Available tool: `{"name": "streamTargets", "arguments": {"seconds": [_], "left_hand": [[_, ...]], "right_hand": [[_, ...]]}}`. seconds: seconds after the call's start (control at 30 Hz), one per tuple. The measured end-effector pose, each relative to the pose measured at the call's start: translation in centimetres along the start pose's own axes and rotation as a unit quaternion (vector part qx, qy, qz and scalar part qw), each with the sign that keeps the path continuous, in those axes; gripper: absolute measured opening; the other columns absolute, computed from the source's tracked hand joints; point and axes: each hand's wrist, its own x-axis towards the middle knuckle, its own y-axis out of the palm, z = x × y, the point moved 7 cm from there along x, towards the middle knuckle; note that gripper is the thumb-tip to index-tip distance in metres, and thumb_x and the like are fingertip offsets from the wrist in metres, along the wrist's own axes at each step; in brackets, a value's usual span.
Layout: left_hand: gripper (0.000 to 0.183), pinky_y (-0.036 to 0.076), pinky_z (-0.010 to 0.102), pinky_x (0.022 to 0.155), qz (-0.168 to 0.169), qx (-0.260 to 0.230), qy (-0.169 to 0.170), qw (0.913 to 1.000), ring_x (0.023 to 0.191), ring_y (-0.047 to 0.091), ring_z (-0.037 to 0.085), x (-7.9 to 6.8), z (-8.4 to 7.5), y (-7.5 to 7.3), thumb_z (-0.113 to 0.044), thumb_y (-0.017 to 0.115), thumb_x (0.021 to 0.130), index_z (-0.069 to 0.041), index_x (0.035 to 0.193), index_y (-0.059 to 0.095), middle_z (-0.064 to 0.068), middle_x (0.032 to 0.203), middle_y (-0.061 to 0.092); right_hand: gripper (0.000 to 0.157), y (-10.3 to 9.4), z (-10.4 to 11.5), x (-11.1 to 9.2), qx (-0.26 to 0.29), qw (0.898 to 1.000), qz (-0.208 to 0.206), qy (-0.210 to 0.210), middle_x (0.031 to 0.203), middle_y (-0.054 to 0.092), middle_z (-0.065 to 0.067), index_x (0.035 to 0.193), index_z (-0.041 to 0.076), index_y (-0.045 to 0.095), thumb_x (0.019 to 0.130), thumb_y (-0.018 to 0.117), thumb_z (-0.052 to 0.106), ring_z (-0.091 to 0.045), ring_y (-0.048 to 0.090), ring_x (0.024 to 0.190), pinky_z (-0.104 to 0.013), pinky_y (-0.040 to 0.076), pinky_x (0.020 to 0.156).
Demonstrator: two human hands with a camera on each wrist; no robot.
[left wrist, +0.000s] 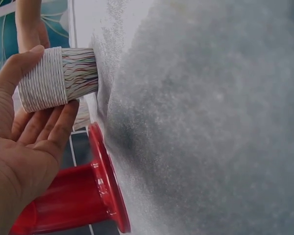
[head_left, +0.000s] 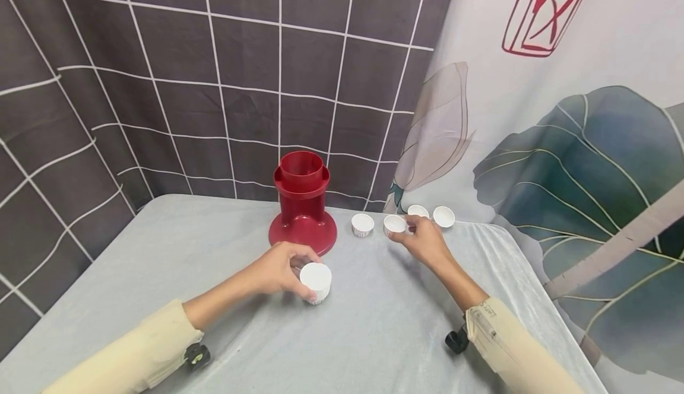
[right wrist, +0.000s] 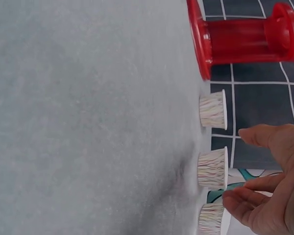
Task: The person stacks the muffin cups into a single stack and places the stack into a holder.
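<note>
My left hand (head_left: 283, 270) grips a nested stack of white paper cups (head_left: 316, 281) by its ribbed pile of rims, thumb on one side and fingers on the other. Wavy coloured lines mark the lowest cup's wall in the left wrist view; whether its bottom touches the table I cannot tell. My right hand (head_left: 424, 240) reaches over a single paper cup (head_left: 395, 225) standing upright. In the right wrist view, the thumb (right wrist: 255, 134) is apart from that cup (right wrist: 212, 168), while the fingertips (right wrist: 232, 199) are close to its rim. Contact there is unclear.
A red tube-shaped stand (head_left: 301, 210) with a wide round base is at the table's back. One cup (head_left: 363, 225) stands between it and my right hand. Two more, a partly covered cup (head_left: 418, 210) and another cup (head_left: 443, 217), stand near the back edge. Curtains hang behind.
</note>
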Motion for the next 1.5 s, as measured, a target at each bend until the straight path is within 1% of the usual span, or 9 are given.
{"name": "streamTargets", "arguments": {"seconds": [0.23,0.57,0.8,0.9,0.97,1.03,1.13,1.27,1.5], "left_hand": [[0.046,0.065,0.034,0.088,-0.002,0.013,0.004,0.9999,0.096,0.076,0.017,0.2,-0.3,-0.1,-0.014,0.103,0.073,-0.011,0.115,0.082,0.005,0.110,0.082],[0.046,0.065,0.033,0.088,-0.002,0.012,-0.006,0.9999,0.097,0.077,0.017,0.2,0.0,0.0,-0.013,0.103,0.073,-0.011,0.114,0.081,0.005,0.110,0.082],[0.045,0.065,0.032,0.088,-0.003,0.011,-0.004,0.9999,0.097,0.077,0.017,0.2,-0.1,0.0,-0.013,0.103,0.073,-0.011,0.113,0.081,0.005,0.110,0.082],[0.045,0.065,0.032,0.088,-0.003,0.011,-0.004,0.9999,0.097,0.077,0.016,0.2,-0.1,0.0,-0.012,0.103,0.073,-0.011,0.112,0.081,0.004,0.109,0.082],[0.045,0.065,0.031,0.088,-0.003,0.009,-0.004,0.9999,0.097,0.077,0.016,0.2,-0.1,0.0,-0.012,0.103,0.073,-0.011,0.112,0.081,0.004,0.109,0.082],[0.045,0.065,0.030,0.088,-0.003,0.007,-0.005,1.0000,0.097,0.077,0.016,0.2,-0.1,0.0,-0.011,0.103,0.073,-0.010,0.112,0.081,0.004,0.109,0.082],[0.045,0.065,0.030,0.088,-0.003,0.006,-0.007,1.0000,0.096,0.077,0.016,0.2,-0.1,0.0,-0.011,0.104,0.073,-0.010,0.112,0.081,0.004,0.109,0.082],[0.045,0.065,0.030,0.088,-0.003,0.008,-0.010,0.9999,0.097,0.077,0.016,0.1,-0.2,0.0,-0.012,0.104,0.073,-0.011,0.112,0.081,0.004,0.110,0.082],[0.044,0.064,0.031,0.088,-0.006,0.011,-0.015,0.9998,0.098,0.077,0.016,0.1,0.0,0.0,-0.013,0.104,0.073,-0.012,0.111,0.081,0.004,0.110,0.082]], "right_hand": [[0.070,0.2,-0.8,0.7,-0.008,1.000,0.003,0.010,0.138,0.074,-0.033,0.146,-0.007,0.068,0.096,0.086,0.037,-0.049,0.069,0.132,-0.062,0.056,0.111],[0.074,0.9,-1.6,1.3,-0.006,1.000,0.011,0.025,0.139,0.073,-0.035,0.150,-0.007,0.065,0.095,0.087,0.038,-0.050,0.070,0.134,-0.062,0.056,0.115],[0.086,3.8,-7.9,5.8,-0.017,1.000,-0.002,0.012,0.121,0.083,-0.019,0.144,0.003,0.072,0.083,0.093,0.060,-0.036,0.078,0.115,-0.053,0.060,0.100],[0.077,4.1,-8.3,6.2,-0.015,1.000,-0.017,0.002,0.114,0.085,-0.014,0.137,0.008,0.077,0.083,0.093,0.060,-0.033,0.078,0.110,-0.055,0.054,0.105],[0.069,4.0,-7.7,5.8,-0.007,1.000,-0.023,-0.012,0.107,0.084,-0.011,0.129,0.010,0.080,0.083,0.094,0.060,-0.030,0.076,0.105,-0.055,0.051,0.107],[0.062,3.8,-7.3,5.7,0.000,0.999,-0.030,-0.020,0.098,0.082,-0.007,0.119,0.012,0.083,0.082,0.095,0.060,-0.028,0.072,0.096,-0.055,0.047,0.104],[0.061,4.0,-7.1,5.6,-0.001,0.999,-0.035,-0.034,0.093,0.078,-0.005,0.115,0.010,0.083,0.082,0.094,0.061,-0.024,0.068,0.088,-0.051,0.048,0.095],[0.069,4.7,-8.0,6.3,-0.021,0.998,-0.040,-0.036,0.100,0.080,-0.010,0.129,0.004,0.080,0.086,0.093,0.056,-0.026,0.070,0.090,-0.045,0.052,0.086],[0.076,5.5,-9.4,7.3,-0.014,0.999,-0.038,-0.034,0.114,0.084,-0.020,0.140,0.000,0.075,0.088,0.092,0.052,-0.035,0.079,0.104,-0.049,0.061,0.089]]}}
